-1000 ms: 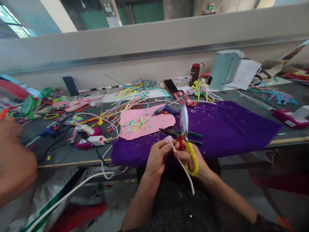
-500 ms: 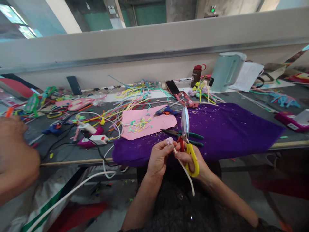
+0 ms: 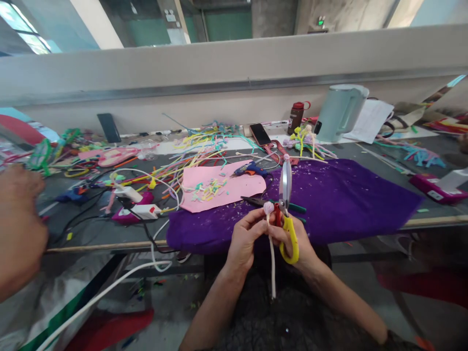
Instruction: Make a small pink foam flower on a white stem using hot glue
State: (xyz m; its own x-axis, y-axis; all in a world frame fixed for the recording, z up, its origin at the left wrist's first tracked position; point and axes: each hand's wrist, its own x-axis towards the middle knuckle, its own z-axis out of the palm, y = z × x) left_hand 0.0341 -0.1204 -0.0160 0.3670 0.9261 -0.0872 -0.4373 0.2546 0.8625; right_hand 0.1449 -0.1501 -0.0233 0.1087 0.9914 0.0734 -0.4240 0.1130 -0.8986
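Observation:
My left hand (image 3: pixel 245 239) pinches a pipe-cleaner flower (image 3: pixel 268 208) with a pale pink head just below that head. Its cream stem (image 3: pixel 272 268) hangs down between my hands. My right hand (image 3: pixel 302 243) is closed around a pair of scissors (image 3: pixel 286 183) with yellow and red handles, blades pointing up. The right thumb and fingertips also meet at the flower's stem. Behind the hands, green-handled pliers (image 3: pixel 297 207) lie on a purple cloth (image 3: pixel 347 200), partly hidden by the scissors and fingers.
A pink sheet (image 3: pixel 190 183) carries small cut bits and a blue glue gun (image 3: pixel 252 168). Loose pipe cleaners (image 3: pixel 197 156), a phone (image 3: pixel 260 134), a bottle (image 3: pixel 295 119) and a pale green kettle (image 3: pixel 340 114) stand or lie behind. Power strips and cables (image 3: pixel 135 212) are left, beside another person's arm (image 3: pixel 18 234).
The flower has turned upright and moved slightly right, so its stem now hangs nearly straight down. Both hands keep their hold. The other person's arm has shifted left.

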